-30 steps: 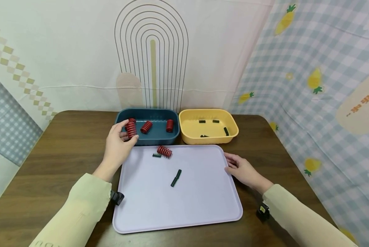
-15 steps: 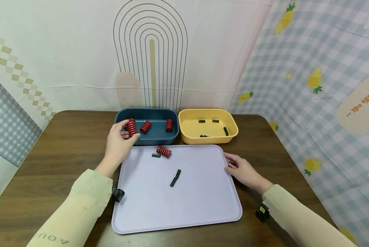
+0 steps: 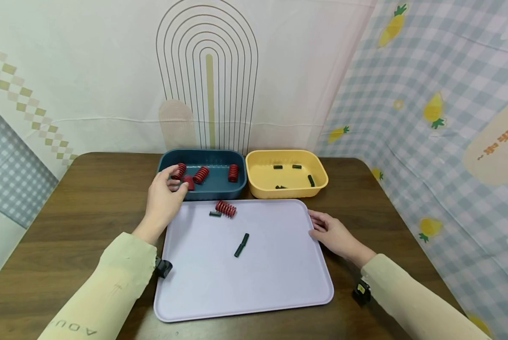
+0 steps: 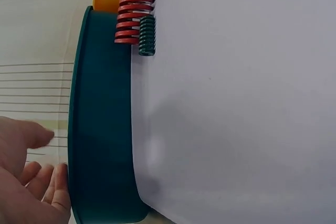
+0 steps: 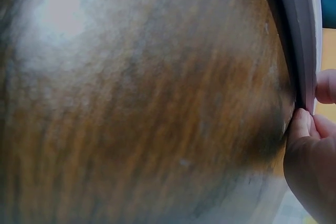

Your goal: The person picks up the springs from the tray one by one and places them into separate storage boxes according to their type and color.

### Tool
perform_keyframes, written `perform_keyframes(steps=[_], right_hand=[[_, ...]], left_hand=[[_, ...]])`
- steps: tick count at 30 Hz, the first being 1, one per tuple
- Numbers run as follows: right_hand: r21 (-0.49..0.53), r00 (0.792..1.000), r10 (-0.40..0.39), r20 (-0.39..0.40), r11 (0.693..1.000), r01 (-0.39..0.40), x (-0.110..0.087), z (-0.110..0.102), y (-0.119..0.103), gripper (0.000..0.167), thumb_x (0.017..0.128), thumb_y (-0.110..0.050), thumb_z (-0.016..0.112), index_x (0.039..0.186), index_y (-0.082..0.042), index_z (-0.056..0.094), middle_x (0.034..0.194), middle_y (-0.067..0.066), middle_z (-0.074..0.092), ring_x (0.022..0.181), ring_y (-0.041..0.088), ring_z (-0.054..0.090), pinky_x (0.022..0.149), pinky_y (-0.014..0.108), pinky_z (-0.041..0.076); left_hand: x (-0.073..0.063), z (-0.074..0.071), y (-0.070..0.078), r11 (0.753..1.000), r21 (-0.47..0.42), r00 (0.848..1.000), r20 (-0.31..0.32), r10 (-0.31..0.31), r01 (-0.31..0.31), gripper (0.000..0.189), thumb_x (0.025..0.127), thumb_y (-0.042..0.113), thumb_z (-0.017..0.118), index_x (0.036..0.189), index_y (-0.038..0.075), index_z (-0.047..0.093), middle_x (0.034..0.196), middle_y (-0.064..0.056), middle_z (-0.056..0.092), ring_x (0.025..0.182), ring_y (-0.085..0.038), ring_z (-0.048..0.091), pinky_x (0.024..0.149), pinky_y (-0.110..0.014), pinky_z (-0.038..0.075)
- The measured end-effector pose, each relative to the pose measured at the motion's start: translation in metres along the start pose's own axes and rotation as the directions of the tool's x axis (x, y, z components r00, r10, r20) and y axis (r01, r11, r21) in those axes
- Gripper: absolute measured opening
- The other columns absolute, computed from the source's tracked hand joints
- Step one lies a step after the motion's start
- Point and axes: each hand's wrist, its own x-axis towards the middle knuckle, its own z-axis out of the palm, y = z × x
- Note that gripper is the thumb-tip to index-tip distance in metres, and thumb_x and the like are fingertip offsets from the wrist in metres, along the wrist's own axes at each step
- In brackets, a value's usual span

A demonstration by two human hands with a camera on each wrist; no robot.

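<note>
My left hand [image 3: 163, 196] hangs over the left end of the blue bin [image 3: 219, 191], thumb and fingers apart, with nothing between them in the left wrist view. Just beyond the thumb, a blurred red spring [image 3: 188, 182] is inside the bin. Other red springs [image 3: 201, 174] lie farther in. My right hand [image 3: 332, 233] pinches the right edge of the lilac tray [image 3: 279, 264], thumb on top and fingers at its outer side. On the tray, a red coil spring [image 3: 226, 208] touches a small green spring [image 4: 147, 35]; dark green springs [image 3: 242, 245] lie end to end near the middle.
A yellow bin [image 3: 262, 192] with several small dark green springs stands right of the blue bin. Both bins sit behind the tray on a brown wooden table [image 3: 88, 212]. Fabric hangs behind the table and along its right side.
The red spring has left my left hand's fingers and dropped into the blue bin. The fingers have loosened. My right hand stays on the tray's edge.
</note>
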Motion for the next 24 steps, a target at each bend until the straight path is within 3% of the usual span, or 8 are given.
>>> perform_keyframes(steps=[11, 24], right_hand=[[-0.006, 1.000, 0.010, -0.007, 1.000, -0.010, 0.000, 0.000, 0.000, 0.058, 0.094, -0.013, 0.063, 0.148, -0.013, 0.040, 0.138, 0.012, 0.049, 0.128, 0.021, 0.047, 0.097, 0.025, 0.045], [-0.013, 1.000, 0.002, -0.005, 1.000, -0.002, 0.001, -0.001, 0.001, 0.060, 0.094, -0.014, 0.063, 0.148, -0.012, 0.039, 0.138, 0.014, 0.048, 0.129, 0.023, 0.047, 0.097, 0.026, 0.045]], left_hand=[[-0.006, -0.001, 0.001, 0.998, -0.019, 0.998, 0.020, 0.059, -0.059, 0.059, 0.089, 0.030, 0.071, 0.140, 0.012, 0.049, 0.132, -0.012, 0.050, 0.111, -0.031, 0.056, 0.092, -0.046, 0.050], [-0.025, 0.007, 0.010, 0.993, -0.034, 0.987, 0.106, 0.118, -0.115, 0.059, 0.084, 0.028, 0.076, 0.136, 0.012, 0.054, 0.129, -0.009, 0.052, 0.108, -0.028, 0.058, 0.089, -0.046, 0.052]])
